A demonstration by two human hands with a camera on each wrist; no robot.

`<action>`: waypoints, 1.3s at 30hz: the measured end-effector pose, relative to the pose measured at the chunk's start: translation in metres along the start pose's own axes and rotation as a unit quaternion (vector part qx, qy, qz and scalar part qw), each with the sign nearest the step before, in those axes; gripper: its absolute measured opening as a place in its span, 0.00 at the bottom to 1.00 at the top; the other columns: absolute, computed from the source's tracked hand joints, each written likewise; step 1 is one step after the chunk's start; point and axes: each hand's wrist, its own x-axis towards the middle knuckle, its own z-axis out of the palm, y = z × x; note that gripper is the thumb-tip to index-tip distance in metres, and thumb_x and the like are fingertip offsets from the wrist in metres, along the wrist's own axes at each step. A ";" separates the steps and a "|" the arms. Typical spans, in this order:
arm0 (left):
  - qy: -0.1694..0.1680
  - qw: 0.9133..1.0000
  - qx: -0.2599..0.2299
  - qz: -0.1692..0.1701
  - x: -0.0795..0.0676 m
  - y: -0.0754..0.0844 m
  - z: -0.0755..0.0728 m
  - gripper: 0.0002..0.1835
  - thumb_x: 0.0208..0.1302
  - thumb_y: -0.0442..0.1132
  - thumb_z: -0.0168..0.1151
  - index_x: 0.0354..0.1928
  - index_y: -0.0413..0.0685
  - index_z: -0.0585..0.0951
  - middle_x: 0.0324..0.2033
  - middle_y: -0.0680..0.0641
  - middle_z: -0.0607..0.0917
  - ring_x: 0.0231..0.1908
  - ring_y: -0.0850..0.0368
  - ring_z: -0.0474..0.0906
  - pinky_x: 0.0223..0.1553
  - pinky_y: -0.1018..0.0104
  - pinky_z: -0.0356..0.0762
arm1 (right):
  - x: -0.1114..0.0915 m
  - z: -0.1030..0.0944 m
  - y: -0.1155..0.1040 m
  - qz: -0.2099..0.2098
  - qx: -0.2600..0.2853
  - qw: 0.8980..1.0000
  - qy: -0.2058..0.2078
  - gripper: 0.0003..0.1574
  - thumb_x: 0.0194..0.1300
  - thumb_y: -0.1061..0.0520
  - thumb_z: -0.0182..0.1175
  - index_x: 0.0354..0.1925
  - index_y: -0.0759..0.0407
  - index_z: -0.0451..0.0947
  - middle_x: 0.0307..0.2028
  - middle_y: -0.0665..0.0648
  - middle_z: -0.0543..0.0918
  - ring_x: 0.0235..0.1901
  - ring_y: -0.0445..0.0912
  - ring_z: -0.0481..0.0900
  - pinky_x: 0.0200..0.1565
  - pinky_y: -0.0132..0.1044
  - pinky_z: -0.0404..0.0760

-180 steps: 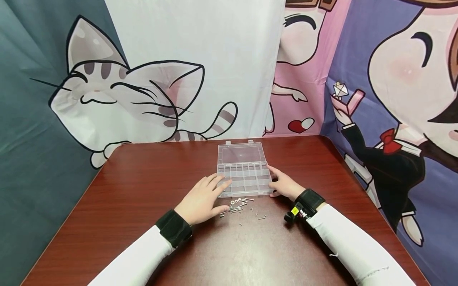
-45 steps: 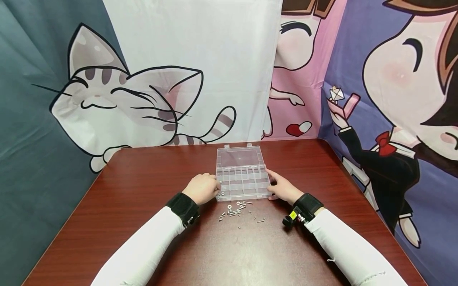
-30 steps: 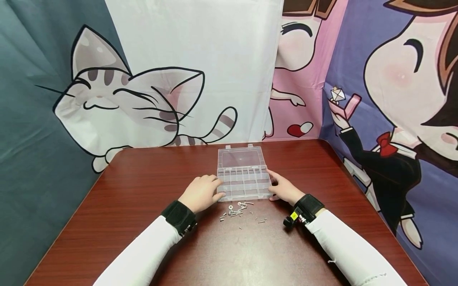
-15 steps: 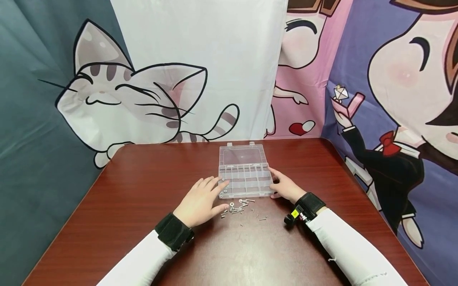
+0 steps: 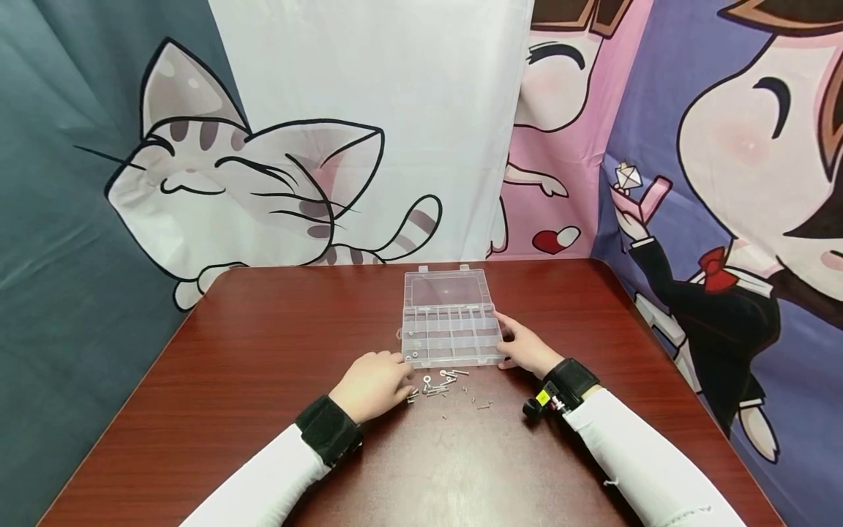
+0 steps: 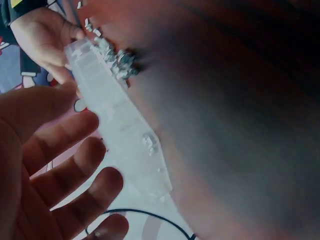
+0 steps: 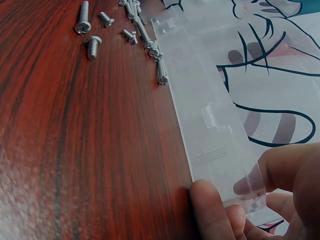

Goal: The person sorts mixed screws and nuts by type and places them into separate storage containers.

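A clear plastic compartment box (image 5: 454, 341) lies with its lid (image 5: 448, 288) folded back. My right hand (image 5: 525, 347) grips its right end, fingertips and thumb round the corner in the right wrist view. My left hand (image 5: 372, 383) is at the front left corner, beside loose screws (image 5: 437, 391). In the left wrist view its fingers (image 6: 85, 155) are spread and loosely bent, and nothing shows between them. Small metal rings or nuts (image 5: 415, 355) sit in the left compartments. Washers (image 5: 426, 380) lie among the screws. What the left fingertips touch is hidden in the head view.
The brown wooden table (image 5: 263, 344) reaches back to a printed cloth backdrop (image 5: 369, 66). A few short screws (image 7: 93, 47) lie apart from the main cluster, in front of the box. Black bands (image 5: 328, 430) circle both wrists.
My left hand has drawn back from over the box's left compartments to the front corner by the screws. Those compartments show more small parts than six seconds ago. The right hand stays put.
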 end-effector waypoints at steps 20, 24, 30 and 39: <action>-0.017 1.000 -0.005 0.013 0.020 0.012 0.009 0.17 0.54 0.43 0.70 0.15 0.60 0.72 0.14 0.58 0.74 0.17 0.59 0.73 0.17 0.58 0.71 | -0.002 0.001 0.000 0.000 0.007 1.000 0.000 0.51 0.59 0.70 0.52 0.78 0.55 0.48 0.55 0.70 0.67 0.35 0.51 0.77 0.32 0.43 0.84; -0.025 1.000 -0.005 0.014 0.022 0.013 0.008 0.15 0.53 0.43 0.71 0.17 0.60 0.74 0.15 0.59 0.74 0.18 0.60 0.74 0.18 0.59 0.71 | -0.002 0.000 -0.001 0.001 0.007 1.000 0.005 0.51 0.59 0.71 0.52 0.78 0.54 0.48 0.55 0.70 0.67 0.34 0.50 0.76 0.32 0.43 0.84; -0.028 1.000 0.000 0.012 0.023 0.012 0.008 0.15 0.53 0.44 0.71 0.18 0.60 0.74 0.16 0.59 0.74 0.18 0.59 0.73 0.18 0.58 0.72 | -0.003 -0.001 -0.001 -0.008 0.005 1.000 0.004 0.52 0.59 0.71 0.52 0.78 0.55 0.48 0.54 0.71 0.67 0.32 0.50 0.76 0.31 0.44 0.84; -0.008 1.000 -0.024 0.010 0.022 0.009 0.004 0.13 0.55 0.41 0.66 0.18 0.60 0.73 0.15 0.60 0.71 0.17 0.63 0.70 0.18 0.61 0.70 | -0.001 -0.001 0.003 -0.004 0.012 1.000 0.001 0.51 0.59 0.71 0.52 0.78 0.55 0.48 0.54 0.70 0.66 0.35 0.51 0.78 0.32 0.43 0.84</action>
